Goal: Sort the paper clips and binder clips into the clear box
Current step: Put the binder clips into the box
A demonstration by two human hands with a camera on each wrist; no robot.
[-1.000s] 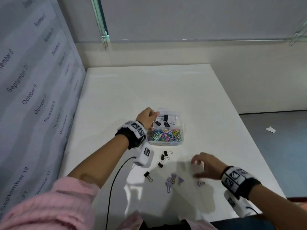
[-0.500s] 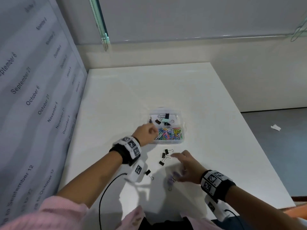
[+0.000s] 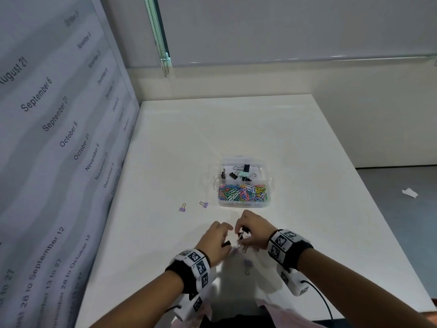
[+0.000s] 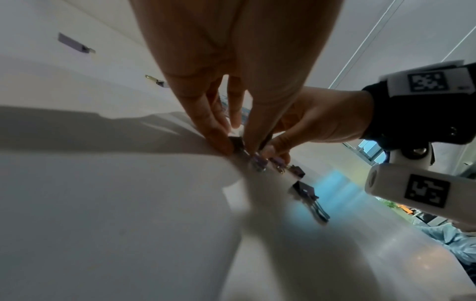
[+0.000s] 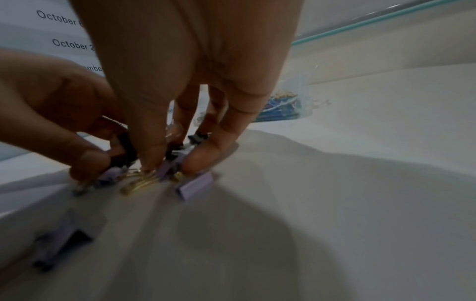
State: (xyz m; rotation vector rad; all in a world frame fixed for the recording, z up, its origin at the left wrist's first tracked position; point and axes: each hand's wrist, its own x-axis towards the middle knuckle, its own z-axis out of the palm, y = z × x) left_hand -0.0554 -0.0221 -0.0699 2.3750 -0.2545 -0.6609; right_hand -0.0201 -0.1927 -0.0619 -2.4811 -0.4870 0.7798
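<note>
The clear box (image 3: 244, 202) stands mid-table, with binder clips in its far compartment and coloured paper clips (image 3: 243, 192) in the near one. Both hands meet over a small pile of clips near the table's front. My left hand (image 3: 223, 236) pinches a black binder clip (image 4: 237, 142) against the table. My right hand (image 3: 244, 235) curls its fingers around black binder clips (image 5: 198, 138), fingertips down among purple binder clips (image 5: 195, 186). Another purple clip (image 3: 247, 263) lies just in front of the hands.
Two loose purple binder clips (image 3: 182, 207) (image 3: 204, 204) lie left of the box. A printed date panel (image 3: 59, 138) walls the table's left side. The white table (image 3: 236, 129) ends in an edge on the right, with a paper scrap (image 3: 409, 192) on the floor beyond.
My left hand has come back from the box to the pile near the front. My right hand has moved left to meet it and closed its fingers on clips.
</note>
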